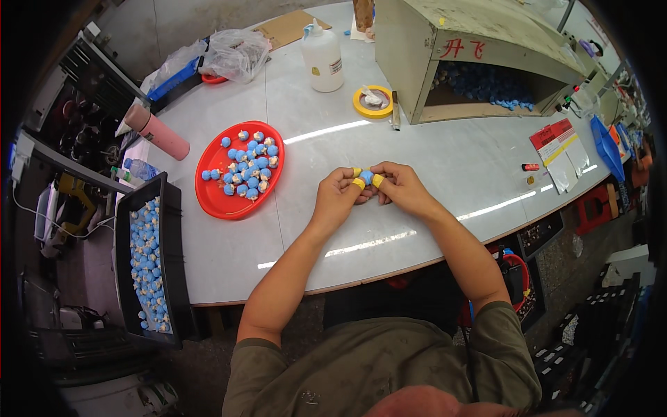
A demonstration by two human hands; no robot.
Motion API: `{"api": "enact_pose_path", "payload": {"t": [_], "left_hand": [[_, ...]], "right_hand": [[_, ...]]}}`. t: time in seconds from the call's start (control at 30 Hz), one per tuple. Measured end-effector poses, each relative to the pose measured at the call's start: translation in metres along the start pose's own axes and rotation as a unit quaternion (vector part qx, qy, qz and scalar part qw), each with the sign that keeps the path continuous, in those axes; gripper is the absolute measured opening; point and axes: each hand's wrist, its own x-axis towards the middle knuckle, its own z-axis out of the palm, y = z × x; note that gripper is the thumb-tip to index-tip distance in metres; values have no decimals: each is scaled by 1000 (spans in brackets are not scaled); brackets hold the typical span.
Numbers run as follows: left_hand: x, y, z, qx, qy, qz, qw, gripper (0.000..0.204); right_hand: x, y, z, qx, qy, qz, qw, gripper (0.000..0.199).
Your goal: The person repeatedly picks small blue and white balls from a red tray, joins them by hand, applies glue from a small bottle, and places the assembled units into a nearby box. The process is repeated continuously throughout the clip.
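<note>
Over the middle of the table, a small blue ball-shaped piece (367, 176) is pinched between my two hands. My left hand (340, 193) has its fingers closed on the piece from the left, with yellow tape round its fingertips. From the other side my right hand (401, 186) grips it too, its thumb also taped yellow. Fingers cover much of the piece, so its underside is hidden. To the left lies a red round tray (208, 154) with many similar blue pieces (244, 167) with cream-coloured parts.
A black bin (176, 257) of blue pieces stands at the left table edge, near a pink bottle (158, 132). Farther back are a white squeeze bottle (322, 61), a yellow tape roll (361, 104), a marker (395, 111) and a metal cabinet (424, 48). Papers (561, 154) lie right.
</note>
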Motion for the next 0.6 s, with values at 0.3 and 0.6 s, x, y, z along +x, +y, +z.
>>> {"api": "enact_pose_path", "payload": {"t": [0.3, 0.6], "left_hand": [[1, -7, -3, -6, -7, 4, 1000, 21], [-1, -12, 1, 99, 29, 125, 987, 22]], "right_hand": [[-1, 2, 2, -42, 4, -20, 999, 24], [2, 7, 5, 27, -3, -80, 996, 27]]}}
